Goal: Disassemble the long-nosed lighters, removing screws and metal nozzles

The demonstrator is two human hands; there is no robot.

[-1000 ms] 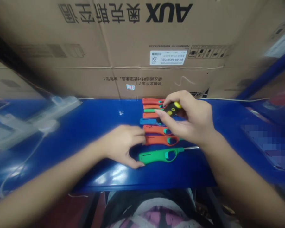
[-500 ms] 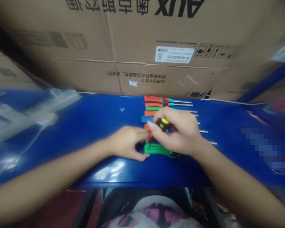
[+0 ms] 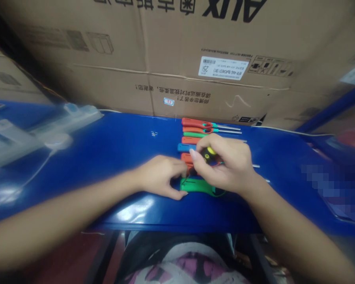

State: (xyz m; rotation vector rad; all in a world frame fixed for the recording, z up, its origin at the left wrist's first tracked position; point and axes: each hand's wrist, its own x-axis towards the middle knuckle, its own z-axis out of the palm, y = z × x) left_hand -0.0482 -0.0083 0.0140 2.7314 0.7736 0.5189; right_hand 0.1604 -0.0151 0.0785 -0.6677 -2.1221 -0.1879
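Observation:
My right hand (image 3: 229,161) is closed around a screwdriver (image 3: 209,155) with a black and yellow handle. Its thin shaft slants down to the left, and the tip meets the handle end of a green long-necked lighter (image 3: 197,186) lying flat. My left hand (image 3: 162,175) grips that same end, thumb at the near edge and fingers at the far side. Beyond the green one, more lighters lie in a row, among them a blue lighter (image 3: 183,148) and a red lighter (image 3: 192,123). My right hand covers parts of several.
A large cardboard box (image 3: 171,51) with upside-down print stands along the back of the blue table (image 3: 130,138). At the left, a blurred white power strip (image 3: 85,118) lies with a plugged-in white charger (image 3: 57,142) and cable. A blurred-out patch covers something at the right.
The view has shifted slightly. Both hands keep nearly the same place at the green lighter, and the screwdriver's shaft now leans more toward the lighter's left end.

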